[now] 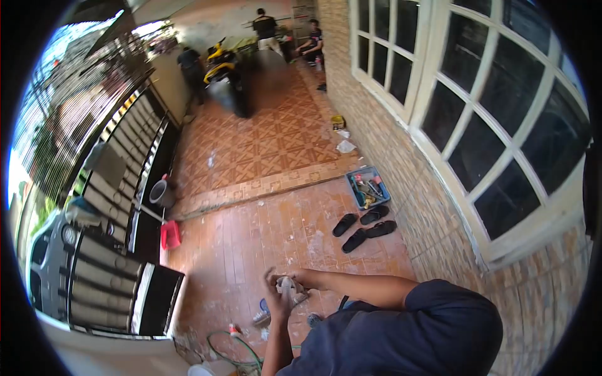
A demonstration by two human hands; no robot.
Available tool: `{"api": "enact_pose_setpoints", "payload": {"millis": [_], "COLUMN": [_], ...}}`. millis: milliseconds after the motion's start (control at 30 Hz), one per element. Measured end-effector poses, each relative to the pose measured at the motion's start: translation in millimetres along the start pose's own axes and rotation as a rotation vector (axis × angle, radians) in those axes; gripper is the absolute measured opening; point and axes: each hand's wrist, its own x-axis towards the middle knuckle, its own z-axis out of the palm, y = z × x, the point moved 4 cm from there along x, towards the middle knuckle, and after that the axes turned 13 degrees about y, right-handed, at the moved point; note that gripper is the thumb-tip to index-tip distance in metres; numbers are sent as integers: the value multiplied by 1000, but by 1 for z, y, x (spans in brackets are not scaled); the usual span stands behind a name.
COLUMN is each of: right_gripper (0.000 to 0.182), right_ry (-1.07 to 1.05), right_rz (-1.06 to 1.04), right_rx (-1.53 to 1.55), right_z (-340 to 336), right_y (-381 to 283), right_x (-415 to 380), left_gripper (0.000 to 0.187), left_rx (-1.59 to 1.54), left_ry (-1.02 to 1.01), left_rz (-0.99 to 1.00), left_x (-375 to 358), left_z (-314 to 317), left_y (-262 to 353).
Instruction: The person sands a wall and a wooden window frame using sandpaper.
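While both hands meet low in the head view, the left hand (pixel 276 299) and right hand (pixel 300 281) close around a small grey object (pixel 289 288) above the floor (pixel 238 250); handling appears underway, requiring steady grip.

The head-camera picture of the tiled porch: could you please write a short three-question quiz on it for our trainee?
1. True or false: both hands meet on one small grey object.
2. What lies next to the blue tray by the brick wall? A) black sandals B) a ladder C) a bicycle
3. What colour is the dustpan near the gate?

Key
1. True: the left hand and the right hand close around the small grey object; what it is cannot be told.
2. A: black sandals lie beside the blue tray, which holds tools.
3. Red: the dustpan lies on the floor by the gate.
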Motion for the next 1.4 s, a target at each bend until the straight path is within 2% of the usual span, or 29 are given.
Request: {"api": "enact_pose_setpoints", "payload": {"millis": [67,133,167,200,267,300,333,367,400,467,500,533,600,733,767,800,833,867,933,1000,1067,1100,1133,1200,1233,1267,1333,1367,1400], "right_gripper": [23,23,33,33,25,25,29,32,32,34,34,35,37,35,32,31,28,28,26,19,16,19,19,21,20,20,17,17,18], "right_ry": [79,244,262,263,-26,-32,79,191,187,305,305,375,447,434,485,532,538,538,610,598,728,791,804,995,1089,1095,1345,1332,1440], "right_rz": [-30,-22,-51,-47,53,53,15,-26,-32,-229,-229,-301,-372,-446,-509,-567,-518,-520,-794,-771,-757,-807,-796,-817,-840,-837,-878,-738,-766], "right_rx": [-98,-128,-12,-20,530,536,448,355,354,225,228,259,292,204,-2,-219,-51,-52,-215,-60,-253,-257,-260,-312,-388,-389,-287,-119,-191], "right_z": [4,-3,-1,-7,-14,-12,-15,-19,-17,-24,-33,-48,-64,-96,-99,-105,-119,-138,-171,-190,-207,-213,-224,-244,-250,-256,-276,-286,-304], "right_y": [-24,-16,-20,-16,-6,-6,-8,-15,-26,-50,-53,-56,-79,-131,-146,-159,-163,-164,-173,-190,-210,-219,-220,-220,-222,-222,-225,-226,-218], "right_x": [-15,-2,-3,1,7,5,6,7,6,3,11,19,17,21,14,11,18,23,25,16,-5,-12,-15,-24,-30,-32,-45,-52,-52], "left_gripper": [5,7,8,9,10,12,14,12,12,11,10,10,11,10,10,9,12,12,25,34,30,19,19,16,26,28,34,37,41], "left_rx": [317,224,60,-99,-72,-236,-401,-285,-283,102,192,195,365,416,424,383,338,336,681,661,462,351,344,277,384,415,376,358,338], "left_ry": [-269,-237,-212,-185,-199,-180,-163,-162,-163,-340,-315,-314,-215,-87,-96,-144,-188,-188,-352,-358,-343,-339,-350,-216,-223,-158,-367,-548,-730], "left_rz": [107,140,13,-116,-128,-183,-233,-247,-240,-270,-137,-138,207,70,68,67,70,72,176,182,166,84,72,297,263,715,905,904,897], "left_x": [20,34,41,47,61,67,74,82,91,103,110,117,134,164,169,175,184,197,223,237,244,245,245,240,236,231,222,220,216], "left_z": [-6,-9,-10,-12,-8,-2,3,7,11,26,38,47,67,105,117,133,152,167,201,230,255,268,281,303,312,324,348,363,378], "left_y": [-4,-10,-13,-14,-3,2,8,10,12,5,8,5,5,-24,-27,-30,-30,-26,-18,-24,-36,-40,-46,-38,-38,-30,-34,-41,-48]}}
